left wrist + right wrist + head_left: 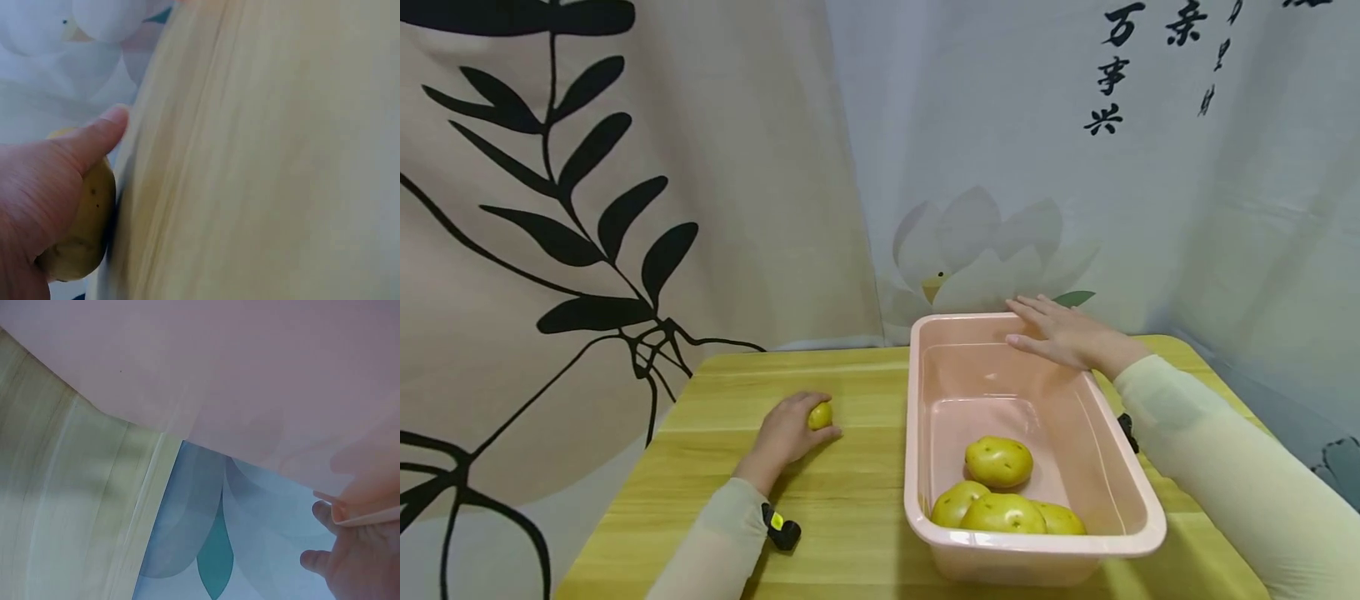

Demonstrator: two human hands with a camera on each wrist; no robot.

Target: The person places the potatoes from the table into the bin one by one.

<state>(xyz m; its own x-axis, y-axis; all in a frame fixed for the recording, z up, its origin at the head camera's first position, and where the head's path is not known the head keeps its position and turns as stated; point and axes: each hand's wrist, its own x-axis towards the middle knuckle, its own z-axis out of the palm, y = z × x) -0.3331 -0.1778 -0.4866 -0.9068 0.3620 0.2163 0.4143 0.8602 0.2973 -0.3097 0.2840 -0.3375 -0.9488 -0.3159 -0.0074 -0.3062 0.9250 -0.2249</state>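
My left hand (786,429) holds a yellow potato (820,416) at the left part of the table, thumb along one side of it. Close up in the left wrist view, that potato (81,231) is partly covered by the palm and thumb. To the right stands a pink plastic basin (913,417) with several potatoes (998,462) at its near end. My right hand (1067,333) grips the basin's far right corner. The thumb lies on the inner side, and in the right wrist view fingertips (315,561) show outside the rim.
A wood-grain table (850,483) bears the basin. Right behind its far edge hangs a pale curtain (760,167) with dark leaves and writing. Black wrist cameras sit on both wrists, the left one (782,530) beside the sleeve.
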